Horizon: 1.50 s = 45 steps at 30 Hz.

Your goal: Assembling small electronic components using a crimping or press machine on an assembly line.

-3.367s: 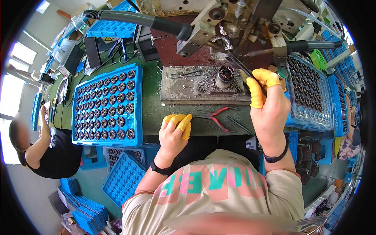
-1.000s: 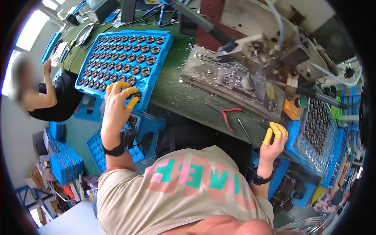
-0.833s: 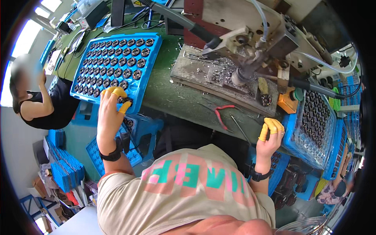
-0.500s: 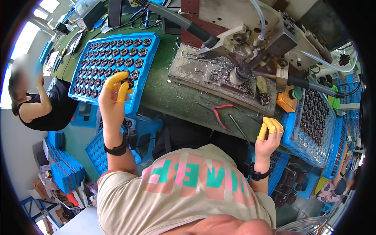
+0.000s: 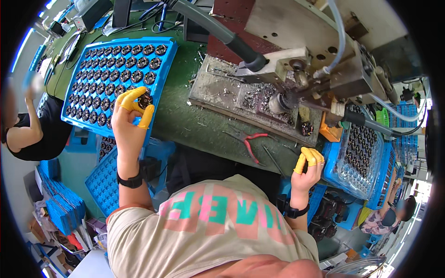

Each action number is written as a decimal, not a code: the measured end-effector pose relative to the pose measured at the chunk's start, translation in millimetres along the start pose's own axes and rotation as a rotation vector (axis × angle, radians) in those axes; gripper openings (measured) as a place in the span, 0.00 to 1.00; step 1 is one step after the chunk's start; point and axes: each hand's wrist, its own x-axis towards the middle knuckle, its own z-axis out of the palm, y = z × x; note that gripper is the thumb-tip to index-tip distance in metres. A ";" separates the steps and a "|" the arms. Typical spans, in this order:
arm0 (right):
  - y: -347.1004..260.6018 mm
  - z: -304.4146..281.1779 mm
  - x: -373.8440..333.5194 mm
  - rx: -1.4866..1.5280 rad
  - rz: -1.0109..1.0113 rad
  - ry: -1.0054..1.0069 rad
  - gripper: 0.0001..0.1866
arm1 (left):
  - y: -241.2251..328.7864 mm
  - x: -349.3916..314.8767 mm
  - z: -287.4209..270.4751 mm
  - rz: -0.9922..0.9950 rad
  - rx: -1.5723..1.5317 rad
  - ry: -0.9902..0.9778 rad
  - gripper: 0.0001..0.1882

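Note:
My left hand (image 5: 129,113), with yellow finger covers, is at the near right corner of a blue tray (image 5: 172,52). Its thumb and fingers close around a small round black motor part (image 5: 145,100) with coppery spots. Whether the part is fully clear of its slot cannot be told. Rows of similar round parts fill the tray. Over the bench's front edge, to the right of a pair of red-handled pliers (image 5: 250,141), my right hand (image 5: 309,167) hovers with its yellow-covered fingers curled in, and no object shows in them.
A metal press-like machine (image 5: 278,99) stands on a base plate strewn with metal chips. A thin rod (image 5: 272,160) lies beside the pliers. At right, a clear tray (image 5: 359,160) of parts sits on blue ones. Another person (image 5: 32,120) sits at far left.
My view has shifted, so the bench items sit further left. The left thumb and fingers have moved around the motor part, which shows more plainly. The right hand stays curled over the bench edge.

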 end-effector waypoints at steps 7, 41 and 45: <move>-2.3 0.5 1.1 -0.016 -0.013 -0.031 0.07 | -4.1 -1.1 2.1 0.036 -0.020 0.041 0.26; -64.7 28.4 111.0 0.713 0.300 0.033 0.25 | -0.4 -0.3 0.1 0.092 -0.017 -0.024 0.27; -63.5 10.2 104.3 0.889 0.329 0.029 0.26 | 0.7 1.5 -0.9 0.102 0.045 -0.037 0.27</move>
